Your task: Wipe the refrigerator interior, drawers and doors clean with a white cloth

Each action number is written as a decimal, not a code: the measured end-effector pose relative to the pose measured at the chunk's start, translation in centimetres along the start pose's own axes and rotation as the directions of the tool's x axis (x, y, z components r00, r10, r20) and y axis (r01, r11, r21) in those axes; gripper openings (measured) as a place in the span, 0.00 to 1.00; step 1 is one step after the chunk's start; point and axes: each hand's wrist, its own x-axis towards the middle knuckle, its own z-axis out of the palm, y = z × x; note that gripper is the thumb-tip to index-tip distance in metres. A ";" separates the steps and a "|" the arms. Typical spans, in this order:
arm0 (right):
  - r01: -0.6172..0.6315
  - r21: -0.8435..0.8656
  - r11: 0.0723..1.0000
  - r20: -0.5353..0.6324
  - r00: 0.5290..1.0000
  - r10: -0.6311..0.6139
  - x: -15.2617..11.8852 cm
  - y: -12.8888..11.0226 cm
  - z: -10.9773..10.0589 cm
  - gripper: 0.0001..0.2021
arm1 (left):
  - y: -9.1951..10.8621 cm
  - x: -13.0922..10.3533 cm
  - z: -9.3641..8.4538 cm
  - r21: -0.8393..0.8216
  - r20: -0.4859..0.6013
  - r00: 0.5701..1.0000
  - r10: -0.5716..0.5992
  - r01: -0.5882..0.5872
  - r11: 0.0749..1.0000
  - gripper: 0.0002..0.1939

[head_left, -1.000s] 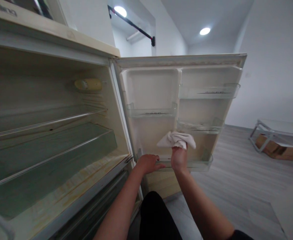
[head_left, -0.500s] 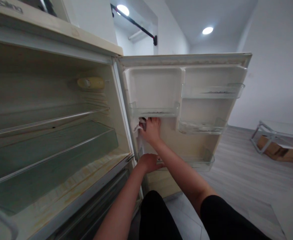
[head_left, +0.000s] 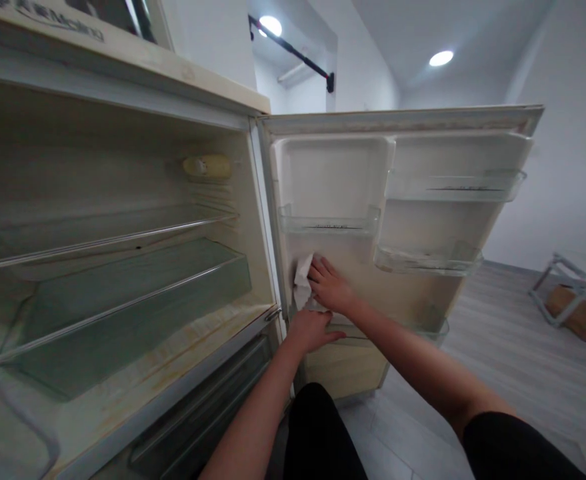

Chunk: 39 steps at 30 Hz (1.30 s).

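Cloth (head_left: pixel 303 281), one white piece, lay against the inner face of one open fridge door (head_left: pixel 340 170), below the upper-left bin (head_left: pixel 330 225)! The right hand (head_left: pixel 331 288) pressed over it, fingers stretched out and slightly apart. The left hand (head_left: pixel 311 331) sat at the bottom bin (head_left: pixel 437 332), thumb out, its other fingers' hold impossible to tell. Four clear bins (head_left: pixel 455 188) lined that door, and two round lights (head_left: pixel 441 58) shone overhead.

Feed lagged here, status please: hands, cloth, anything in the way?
Right hand on white cloth, against inside of fridge door. Left hand at bottom door bin. Possibly in the way: left hand, close below cloth; upper left door bin above.
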 end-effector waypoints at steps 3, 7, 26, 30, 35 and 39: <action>0.008 -0.060 0.998 0.016 1.000 -0.007 -2.4 2.1 -0.7 0.24 | -0.2 -0.1 -0.1 0.000 0.004 1.000 0.003 -0.003 1.000 0.36; -0.200 -0.122 0.972 0.077 0.975 0.211 -7.7 3.1 -3.8 0.18 | -0.4 -0.2 -0.1 -0.011 0.018 1.000 -0.004 0.004 1.000 0.35; -0.523 -0.201 0.828 0.264 0.785 0.560 -8.0 2.0 -5.1 0.14 | 0.2 -0.3 -0.4 -0.021 0.009 1.000 -0.018 0.018 1.000 0.36; -0.220 0.008 0.975 0.282 0.936 0.209 -2.2 -0.2 -1.9 0.12 | 0.4 -0.2 -0.5 -0.015 0.010 1.000 -0.025 0.025 1.000 0.37; 0.197 0.212 0.957 0.418 0.867 -0.271 1.0 -0.8 1.1 0.12 | 0.2 0.0 -0.6 0.007 0.056 0.998 -0.025 0.025 1.000 0.37; 0.177 0.241 0.954 0.518 0.808 -0.280 -2.5 1.6 0.3 0.12 | 0.0 -0.3 -0.6 -0.012 0.036 0.999 -0.014 0.014 1.000 0.32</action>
